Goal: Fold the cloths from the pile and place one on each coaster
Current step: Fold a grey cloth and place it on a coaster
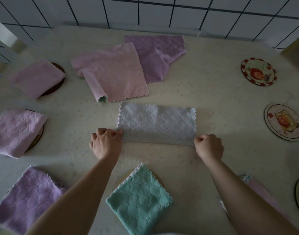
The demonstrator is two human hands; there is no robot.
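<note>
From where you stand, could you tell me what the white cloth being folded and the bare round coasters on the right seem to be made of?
White cloth: apparently soft microfibre or fleece, matte, with embossed diamond quilting and scalloped edges. Coasters: stiff flat discs with printed cartoon pictures, slightly glossy; possibly coated wood or board.

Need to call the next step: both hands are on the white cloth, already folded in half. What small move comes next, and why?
Probably fold it once more: carry the left hand's end over to the right hand's end. The white cloth lies as a long rectangle, while the teal cloth on its coaster is a compact square. Each hand has a grip on a near corner.
</note>
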